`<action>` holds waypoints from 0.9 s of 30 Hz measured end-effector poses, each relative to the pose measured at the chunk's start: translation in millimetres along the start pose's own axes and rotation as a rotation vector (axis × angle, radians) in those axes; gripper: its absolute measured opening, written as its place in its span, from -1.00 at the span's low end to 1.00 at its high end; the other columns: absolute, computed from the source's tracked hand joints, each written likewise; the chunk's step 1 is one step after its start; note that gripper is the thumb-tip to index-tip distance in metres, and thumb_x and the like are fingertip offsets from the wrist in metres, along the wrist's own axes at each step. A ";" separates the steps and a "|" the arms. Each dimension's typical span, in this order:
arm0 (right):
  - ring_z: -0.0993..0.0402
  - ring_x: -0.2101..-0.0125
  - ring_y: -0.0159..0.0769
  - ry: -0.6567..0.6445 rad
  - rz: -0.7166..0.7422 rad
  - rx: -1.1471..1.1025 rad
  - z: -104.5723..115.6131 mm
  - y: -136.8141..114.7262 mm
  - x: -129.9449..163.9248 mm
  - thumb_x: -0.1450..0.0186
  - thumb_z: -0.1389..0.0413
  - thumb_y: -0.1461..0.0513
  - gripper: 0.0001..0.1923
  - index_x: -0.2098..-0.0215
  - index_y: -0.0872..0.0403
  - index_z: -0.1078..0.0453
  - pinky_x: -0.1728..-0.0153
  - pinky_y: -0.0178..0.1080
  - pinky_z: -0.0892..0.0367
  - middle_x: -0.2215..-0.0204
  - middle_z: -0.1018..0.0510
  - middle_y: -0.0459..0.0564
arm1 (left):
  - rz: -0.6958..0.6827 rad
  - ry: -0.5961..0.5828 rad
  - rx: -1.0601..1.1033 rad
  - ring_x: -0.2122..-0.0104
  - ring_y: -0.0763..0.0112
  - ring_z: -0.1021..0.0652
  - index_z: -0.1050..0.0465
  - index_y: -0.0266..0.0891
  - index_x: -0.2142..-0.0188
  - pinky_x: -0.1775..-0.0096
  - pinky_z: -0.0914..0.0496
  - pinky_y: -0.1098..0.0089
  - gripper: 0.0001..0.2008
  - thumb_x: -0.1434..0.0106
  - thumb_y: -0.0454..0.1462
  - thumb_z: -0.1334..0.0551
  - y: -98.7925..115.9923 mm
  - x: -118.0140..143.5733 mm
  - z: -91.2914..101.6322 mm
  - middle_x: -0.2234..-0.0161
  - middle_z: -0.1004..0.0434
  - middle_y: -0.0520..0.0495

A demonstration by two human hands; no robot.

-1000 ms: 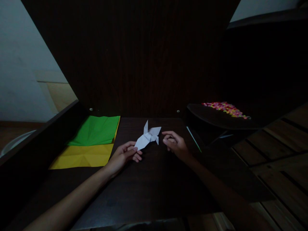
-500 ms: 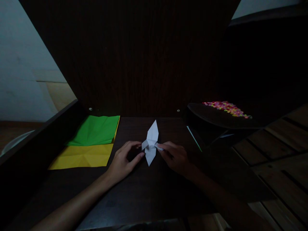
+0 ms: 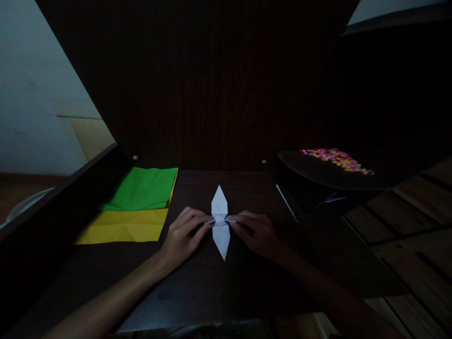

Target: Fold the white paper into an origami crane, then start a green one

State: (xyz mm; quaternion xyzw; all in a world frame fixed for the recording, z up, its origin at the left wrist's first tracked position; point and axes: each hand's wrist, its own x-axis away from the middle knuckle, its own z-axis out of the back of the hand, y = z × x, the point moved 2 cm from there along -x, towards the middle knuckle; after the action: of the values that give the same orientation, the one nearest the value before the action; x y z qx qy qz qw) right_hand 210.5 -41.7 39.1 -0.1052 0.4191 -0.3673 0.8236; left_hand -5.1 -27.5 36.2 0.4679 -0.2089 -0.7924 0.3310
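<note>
Turned lengthwise, creased white paper diamond (image 3: 221, 220) now pinched by both hands.

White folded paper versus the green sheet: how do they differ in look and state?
The white folded paper is a narrow, two-pointed shape; the green sheet is a broad open rectangle. Left hand and right hand pinch the white one's middle; the green one lies untouched on a yellow sheet. Both show creases.

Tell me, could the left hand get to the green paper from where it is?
Probably yes. The left hand is pinching the white paper, and the green paper lies close by on its side, with only bare desk and yellow paper between.
</note>
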 end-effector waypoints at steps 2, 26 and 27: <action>-0.57 0.39 -0.30 -0.009 0.011 -0.009 0.4 -0.4 -0.5 -0.38 -0.05 0.25 -0.78 0.08 0.02 -0.50 0.37 -0.29 -0.44 0.32 -0.64 0.02 | 0.013 -0.020 0.007 0.27 0.27 -0.51 -0.57 -0.13 0.17 0.21 -0.38 0.27 -0.83 -0.26 -0.33 -0.28 -1.7 -0.6 -0.4 0.29 -0.58 -0.10; -0.49 0.43 -0.33 -0.042 -0.026 -0.127 6.8 13.2 -1.3 -0.32 -0.13 0.23 -0.77 0.05 0.00 -0.47 0.41 -0.28 -0.39 0.30 -0.60 0.01 | -0.031 -0.135 -0.080 0.25 0.26 -0.50 -0.55 -0.18 0.12 0.20 -0.39 0.27 -0.81 -0.31 -0.31 -0.20 -6.3 -0.7 -1.3 0.28 -0.56 -0.14; -0.47 0.45 -0.35 -0.038 -0.028 -0.128 7.6 13.8 -1.3 -0.31 -0.14 0.23 -0.76 0.04 0.00 -0.46 0.43 -0.29 -0.38 0.30 -0.59 0.01 | -0.031 -0.131 -0.076 0.25 0.26 -0.50 -0.55 -0.18 0.12 0.20 -0.39 0.27 -0.81 -0.31 -0.31 -0.21 -6.2 -0.5 -1.3 0.28 -0.56 -0.14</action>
State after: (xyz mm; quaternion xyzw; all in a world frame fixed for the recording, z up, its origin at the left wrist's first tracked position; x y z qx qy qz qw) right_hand 223.0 -32.0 38.0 -0.1704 0.4244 -0.3492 0.8178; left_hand -5.8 -22.8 32.0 0.4053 -0.1928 -0.8337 0.3216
